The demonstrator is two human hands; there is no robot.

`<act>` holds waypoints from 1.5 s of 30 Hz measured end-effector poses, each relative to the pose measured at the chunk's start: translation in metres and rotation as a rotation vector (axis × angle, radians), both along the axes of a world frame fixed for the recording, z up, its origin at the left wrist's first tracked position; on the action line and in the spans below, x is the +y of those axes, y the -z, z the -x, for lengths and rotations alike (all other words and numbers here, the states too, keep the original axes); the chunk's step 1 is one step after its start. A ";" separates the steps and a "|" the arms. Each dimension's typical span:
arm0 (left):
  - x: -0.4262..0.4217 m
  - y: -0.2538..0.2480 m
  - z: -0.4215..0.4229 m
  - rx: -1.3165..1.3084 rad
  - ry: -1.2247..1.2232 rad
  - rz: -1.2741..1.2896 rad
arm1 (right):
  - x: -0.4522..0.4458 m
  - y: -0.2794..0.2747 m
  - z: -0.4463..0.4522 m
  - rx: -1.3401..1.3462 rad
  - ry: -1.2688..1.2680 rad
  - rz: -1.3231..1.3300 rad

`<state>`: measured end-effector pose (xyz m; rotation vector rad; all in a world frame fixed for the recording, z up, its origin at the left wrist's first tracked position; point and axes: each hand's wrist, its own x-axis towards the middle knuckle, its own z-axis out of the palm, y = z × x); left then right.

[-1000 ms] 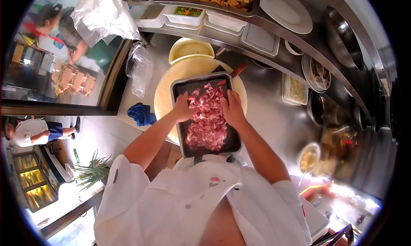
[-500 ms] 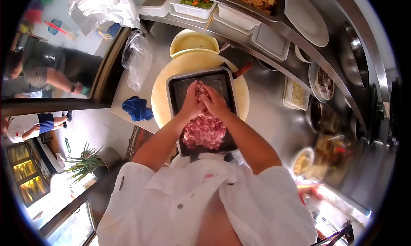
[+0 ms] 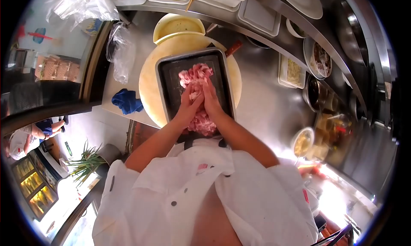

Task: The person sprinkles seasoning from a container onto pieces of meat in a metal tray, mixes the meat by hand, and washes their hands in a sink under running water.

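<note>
A dark rectangular tray with a metal rim rests on a round pale chopping board. Raw sliced pink meat lies in it, part beyond my fingertips and part close to my wrists. My left hand and my right hand are down in the meat, side by side, with a clump between their palms and fingers. The fingers point away from me and are held together. Behind the tray's far right corner, the reddish-brown handle of a knife sticks out; its blade is mostly hidden.
A yellow bowl stands at the board's far edge. To the left lie a blue cloth and a clear plastic bag. A metal shelf with white containers curves along the back and right. A small tray of pale shreds sits right.
My hands have come back toward me in the tray. Meat now lies spread beyond the fingertips, and the near pile looks smaller. The whole view has shifted slightly.
</note>
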<state>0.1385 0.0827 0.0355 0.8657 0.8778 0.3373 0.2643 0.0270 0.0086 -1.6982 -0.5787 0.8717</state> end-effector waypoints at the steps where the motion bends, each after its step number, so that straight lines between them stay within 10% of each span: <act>1: -0.002 0.008 -0.011 -0.040 -0.062 -0.123 | 0.005 -0.005 -0.001 0.040 -0.001 -0.011; 5: 0.020 -0.035 -0.030 0.124 -0.103 -0.536 | 0.012 -0.056 -0.021 0.291 -0.224 -0.092; 13: 0.088 -0.065 0.000 -0.106 0.182 0.036 | 0.026 -0.078 -0.052 0.159 -0.191 0.319; 16: 0.119 -0.033 0.021 0.157 0.341 -0.167 | 0.031 -0.052 -0.074 0.336 -0.215 0.192; 20: 0.087 0.012 -0.034 0.037 -0.118 -0.180 | 0.066 0.011 -0.060 0.385 -0.030 -0.053; 23: 0.087 0.043 -0.065 0.185 -0.075 -0.637 | 0.077 -0.042 -0.034 0.506 0.018 -0.005; 27: 0.098 -0.010 -0.060 -0.037 -0.035 -0.214 | 0.063 -0.043 -0.036 0.368 -0.124 -0.169; 31: 0.118 -0.070 -0.047 -0.067 0.013 0.089 | 0.049 -0.087 -0.052 0.082 -0.218 0.222; 33: 0.126 -0.068 -0.033 -0.134 0.025 0.275 | 0.045 -0.076 -0.061 0.421 -0.146 0.198; 36: 0.128 -0.050 0.006 0.178 0.295 0.019 | 0.028 -0.037 -0.073 0.678 -0.198 0.109; 39: 0.089 -0.050 0.011 0.379 0.052 0.058 | 0.010 -0.027 -0.060 0.292 -0.183 0.215; 45: 0.050 0.013 -0.017 -0.050 -0.120 0.069 | 0.034 -0.052 -0.024 0.832 0.061 0.134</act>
